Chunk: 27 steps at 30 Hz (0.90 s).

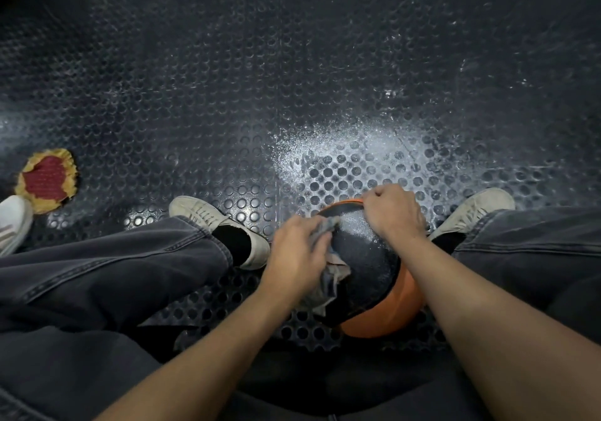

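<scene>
A round pan (367, 258) with a black textured inner face and an orange outside stands tilted on the floor between my feet. My right hand (392, 214) grips its upper rim with curled fingers. My left hand (299, 251) holds a grey cloth (328, 277) pressed against the pan's left side; the cloth hangs down below my palm. Part of the pan's right edge is hidden behind my right forearm.
The floor is a dark rubber mat (227, 111) with round studs, with a wet or soapy white patch (357, 147) just beyond the pan. My shoes (208, 215) flank the pan. A yellow and red scrubber (47, 179) lies at far left beside another person's white shoe (13, 222).
</scene>
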Each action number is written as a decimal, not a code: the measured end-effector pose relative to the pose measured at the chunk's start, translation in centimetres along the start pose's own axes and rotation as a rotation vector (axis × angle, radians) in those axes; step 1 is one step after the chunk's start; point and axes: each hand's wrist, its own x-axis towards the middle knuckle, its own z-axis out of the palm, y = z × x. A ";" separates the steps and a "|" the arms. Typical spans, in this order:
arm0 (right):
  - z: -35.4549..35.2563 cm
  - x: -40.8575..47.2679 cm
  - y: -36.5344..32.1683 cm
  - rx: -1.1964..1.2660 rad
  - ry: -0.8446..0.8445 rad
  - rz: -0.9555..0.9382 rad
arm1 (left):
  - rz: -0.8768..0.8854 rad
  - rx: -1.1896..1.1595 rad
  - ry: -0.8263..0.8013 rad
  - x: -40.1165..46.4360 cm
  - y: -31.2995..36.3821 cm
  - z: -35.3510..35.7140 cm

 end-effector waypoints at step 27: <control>-1.3 -1.9 -0.4 -0.045 0.000 -0.142 | -0.268 -0.237 -0.005 0.9 -1.6 2.0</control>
